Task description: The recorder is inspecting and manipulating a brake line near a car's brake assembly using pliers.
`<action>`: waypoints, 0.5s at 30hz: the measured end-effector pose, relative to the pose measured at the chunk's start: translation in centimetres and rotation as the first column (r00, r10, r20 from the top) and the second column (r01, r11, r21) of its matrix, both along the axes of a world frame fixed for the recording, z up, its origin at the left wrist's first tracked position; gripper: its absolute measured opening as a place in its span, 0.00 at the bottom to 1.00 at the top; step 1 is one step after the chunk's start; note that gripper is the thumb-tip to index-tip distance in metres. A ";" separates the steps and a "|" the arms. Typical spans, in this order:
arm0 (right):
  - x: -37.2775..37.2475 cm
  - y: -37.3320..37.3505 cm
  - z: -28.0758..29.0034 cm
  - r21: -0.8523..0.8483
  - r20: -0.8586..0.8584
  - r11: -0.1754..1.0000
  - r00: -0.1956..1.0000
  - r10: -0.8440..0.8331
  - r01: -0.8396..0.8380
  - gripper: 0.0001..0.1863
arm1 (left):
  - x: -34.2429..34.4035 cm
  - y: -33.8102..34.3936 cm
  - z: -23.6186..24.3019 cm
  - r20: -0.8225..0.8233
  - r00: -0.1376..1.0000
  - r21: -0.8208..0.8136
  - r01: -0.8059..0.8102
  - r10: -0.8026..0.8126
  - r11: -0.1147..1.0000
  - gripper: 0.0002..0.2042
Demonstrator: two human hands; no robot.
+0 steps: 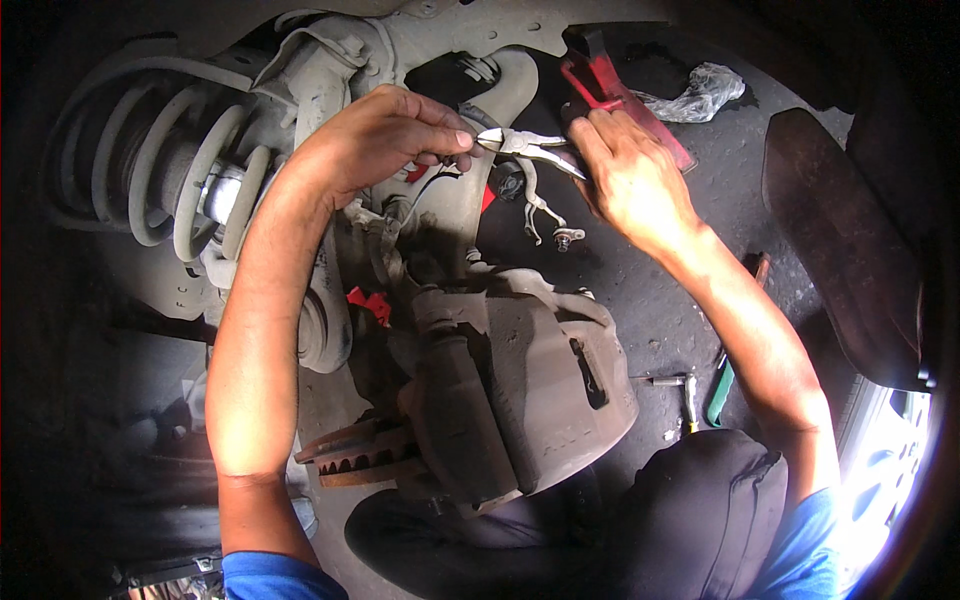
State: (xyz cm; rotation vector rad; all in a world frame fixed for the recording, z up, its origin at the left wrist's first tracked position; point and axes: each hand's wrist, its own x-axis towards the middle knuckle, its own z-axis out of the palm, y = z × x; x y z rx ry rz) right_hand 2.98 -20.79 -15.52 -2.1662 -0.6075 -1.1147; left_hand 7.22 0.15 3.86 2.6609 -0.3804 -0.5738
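Note:
My right hand [635,175] grips a pair of metal cutting pliers [520,143], with the jaws pointing left. My left hand [395,140] is closed in a pinch right at the jaw tips; whatever small thing lies between its thumb and fingers is too small to make out. Both hands are above a pale suspension arm [510,85]. Below them sits the wheel hub assembly with its dark grey brake backing plate [555,385]. A thin bracket with a bolt [567,237] hangs just below the pliers.
A coil spring [190,180] stands at the left. Beyond my right hand are a red metal stand [610,90] and a crumpled clear plastic bag [705,92]. On the floor lie a ratchet [690,400] and a green-handled tool [720,392]. A dark panel [835,240] borders the right.

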 end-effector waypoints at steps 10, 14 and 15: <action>0.2 0.0 0.1 -0.007 -0.020 0.999 0.999 -0.033 0.033 0.06 | 0.0 -0.1 0.1 -0.004 1.000 0.016 0.017 -0.016 1.000 0.16; 0.1 0.0 0.1 -0.007 -0.046 0.999 0.998 -0.031 0.031 0.07 | 0.0 -0.1 0.0 0.000 1.000 0.026 0.012 -0.012 1.000 0.16; 0.1 0.0 0.1 -0.005 -0.046 1.000 0.998 -0.030 0.030 0.07 | -0.1 -0.1 0.0 0.018 1.000 0.045 0.006 -0.007 0.999 0.16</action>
